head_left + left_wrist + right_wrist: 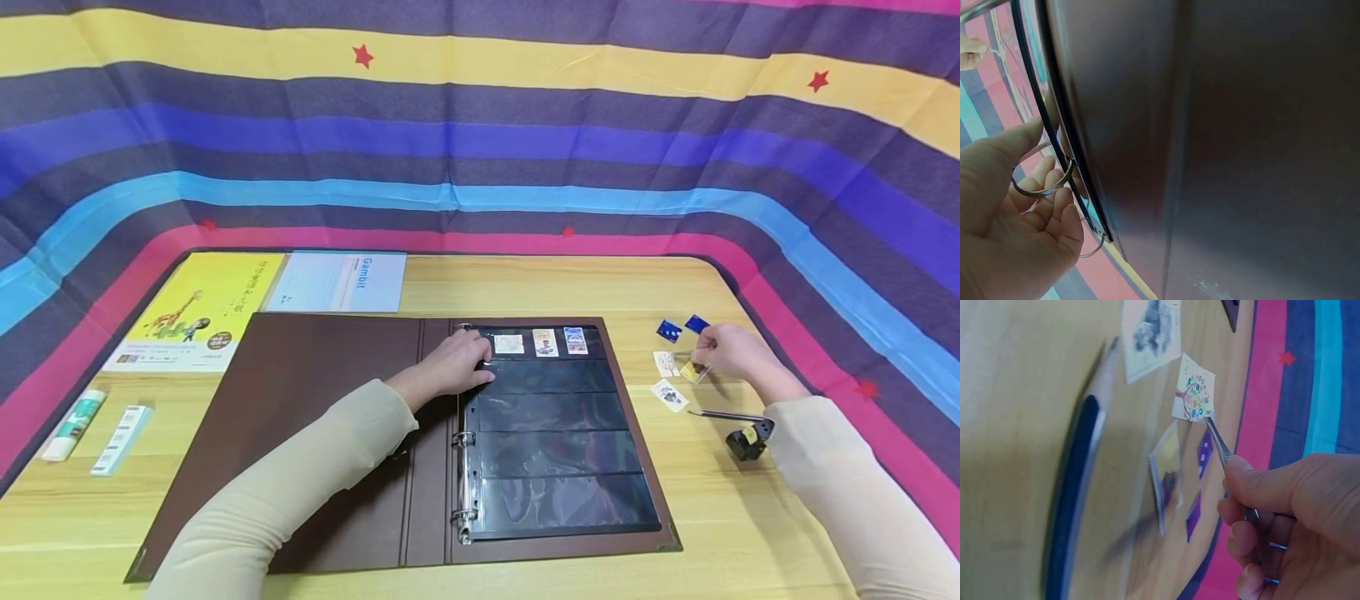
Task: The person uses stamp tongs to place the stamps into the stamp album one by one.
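Observation:
My right hand [731,350] pinches metal tweezers [1249,511] between thumb and fingers. Their tips meet the corner of a white stamp [1196,390] with a tree of coloured circles. Beside it lie a yellowish stamp [1166,475], a pale stamp with a dark picture [669,396] and two blue stamps [669,331]. My left hand [453,362] rests with relaxed fingers at the upper inner edge of a black pocket page [555,458], around the top binder ring [1041,190]. Several stamps [546,342] sit in the page's top row.
The brown ring binder [337,500] lies spread on the wooden table. A pencil [723,414] and a small black object [746,442] are near my right sleeve. To the left are a glue stick [75,425], a pale box [122,440], a yellow book [195,312] and a notebook [337,282].

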Demonstrator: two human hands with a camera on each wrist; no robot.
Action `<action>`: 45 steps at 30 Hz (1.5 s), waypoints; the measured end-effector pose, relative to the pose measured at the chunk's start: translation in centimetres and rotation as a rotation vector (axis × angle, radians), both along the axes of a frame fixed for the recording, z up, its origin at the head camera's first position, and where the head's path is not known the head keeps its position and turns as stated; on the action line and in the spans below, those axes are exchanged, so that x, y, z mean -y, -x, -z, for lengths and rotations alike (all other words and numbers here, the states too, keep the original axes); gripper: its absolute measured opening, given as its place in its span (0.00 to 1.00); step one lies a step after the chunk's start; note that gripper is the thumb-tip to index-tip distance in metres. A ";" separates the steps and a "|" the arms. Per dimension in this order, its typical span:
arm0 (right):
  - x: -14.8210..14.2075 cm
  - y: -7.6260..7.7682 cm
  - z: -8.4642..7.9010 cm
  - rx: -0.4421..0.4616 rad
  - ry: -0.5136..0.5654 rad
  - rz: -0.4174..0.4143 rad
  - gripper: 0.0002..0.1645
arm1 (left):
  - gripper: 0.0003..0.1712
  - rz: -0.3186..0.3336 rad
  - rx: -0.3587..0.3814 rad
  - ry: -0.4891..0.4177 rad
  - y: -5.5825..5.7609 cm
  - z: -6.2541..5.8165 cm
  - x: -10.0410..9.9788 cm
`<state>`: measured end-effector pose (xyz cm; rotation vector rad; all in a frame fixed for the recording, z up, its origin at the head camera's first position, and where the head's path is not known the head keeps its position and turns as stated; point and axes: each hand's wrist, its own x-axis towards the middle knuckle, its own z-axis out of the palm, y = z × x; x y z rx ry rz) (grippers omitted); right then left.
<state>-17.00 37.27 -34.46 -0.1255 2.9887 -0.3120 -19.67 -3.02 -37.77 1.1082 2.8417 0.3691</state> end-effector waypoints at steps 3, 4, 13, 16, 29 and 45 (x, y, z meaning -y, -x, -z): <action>0.0 0.1 -0.6 -0.043 0.009 -0.005 0.07 | 0.14 0.001 0.008 -0.009 0.0 0.0 0.0; 0.1 0.1 -0.8 -0.063 0.008 -0.005 0.07 | 0.14 0.003 0.010 -0.015 0.1 0.0 0.0; 3.7 0.6 -4.5 -0.241 0.093 -0.104 0.09 | 0.13 -0.025 0.092 -0.102 0.2 0.1 0.1; 6.1 1.0 -5.2 -0.250 0.131 -0.154 0.08 | 0.13 -0.029 0.114 -0.130 0.1 0.0 0.1; 15.4 3.6 -2.5 -0.036 0.354 -0.252 0.06 | 0.08 -0.058 0.146 -0.136 0.3 0.5 0.0; 18.8 5.3 1.4 0.143 0.334 -0.273 0.06 | 0.08 -0.065 0.157 -0.154 0.3 0.7 0.0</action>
